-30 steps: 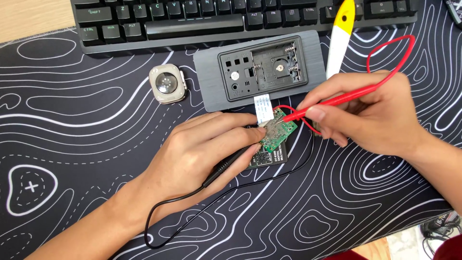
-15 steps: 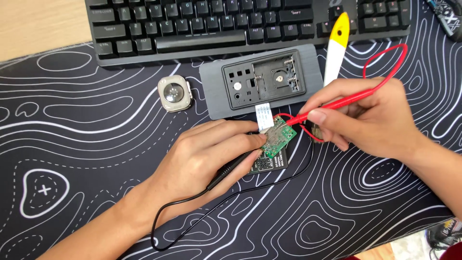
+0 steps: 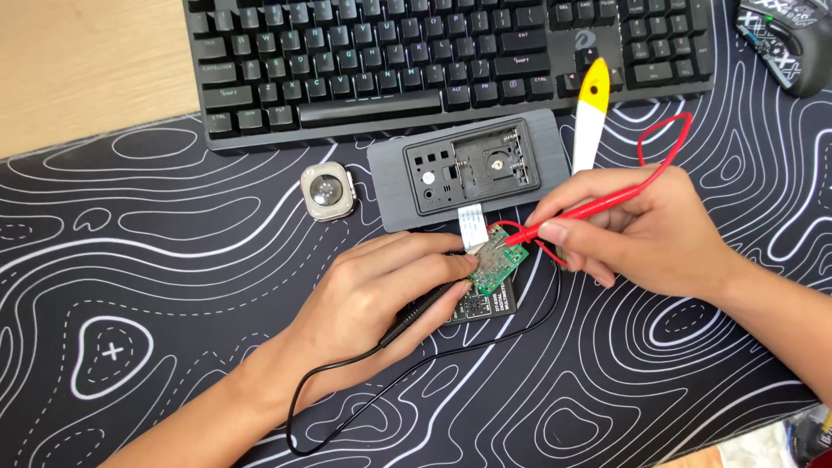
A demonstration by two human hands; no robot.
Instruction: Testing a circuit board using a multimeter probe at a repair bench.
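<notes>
1. The left hand [image 3: 381, 290] had its fingers closed around a black probe [image 3: 425, 308].
2. The right hand [image 3: 641, 230] pinched a red probe [image 3: 581, 212] between its fingers.
3. Both probe tips touched a small green board [image 3: 496, 264], which sat on a black mat [image 3: 173, 260] between the hands.
4. A white ribbon [image 3: 471, 224] ran from the board to a grey case [image 3: 468, 165].
5. A keyboard [image 3: 433, 52] lay behind the case.

left hand [image 3: 381, 290] and right hand [image 3: 637, 230] press probes onto green circuit board [image 3: 496, 267].
</notes>
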